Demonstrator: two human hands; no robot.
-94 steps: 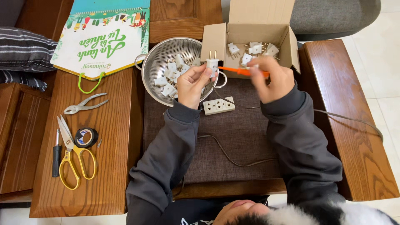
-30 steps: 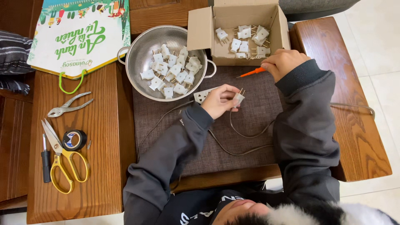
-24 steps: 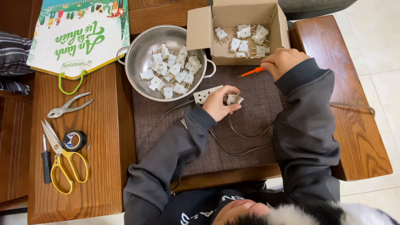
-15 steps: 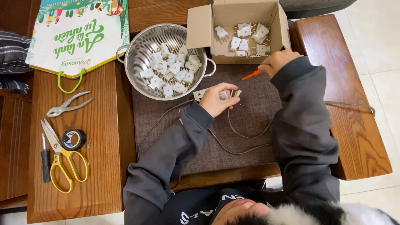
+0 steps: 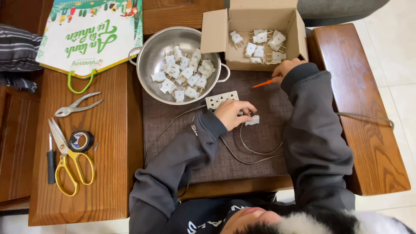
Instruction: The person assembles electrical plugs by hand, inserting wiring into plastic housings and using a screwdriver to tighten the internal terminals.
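Everything here is placed from the brown mat (image 5: 260, 143) that covers the middle of the table (image 5: 99, 173).

Nearest the person, a thin grey cable (image 5: 255, 151) loops across the mat's near half. At the mat's centre the left hand (image 5: 234, 113) lies curled, its fingertips pinching a small white plug (image 5: 252, 120) that rests on the mat at the cable's end. Just beyond that hand, touching it, sits a white socket strip (image 5: 221, 99).

Toward the mat's far right corner, the right hand (image 5: 286, 69) is closed around an orange-handled screwdriver (image 5: 263, 83), whose tip points left over the mat.

Off the mat's left edge, on bare wood, lie yellow-handled scissors (image 5: 65, 160), a roll of black tape (image 5: 81, 141), a small black-handled tool (image 5: 51, 158) and, further out, pliers (image 5: 78, 105).

At the mat's far edge a metal colander (image 5: 147, 56) holds many white plugs, and just right of it an open cardboard box (image 5: 216, 30) holds several more. Beyond the colander, far left of the mat, lies a green and white paper bag (image 5: 86, 39).
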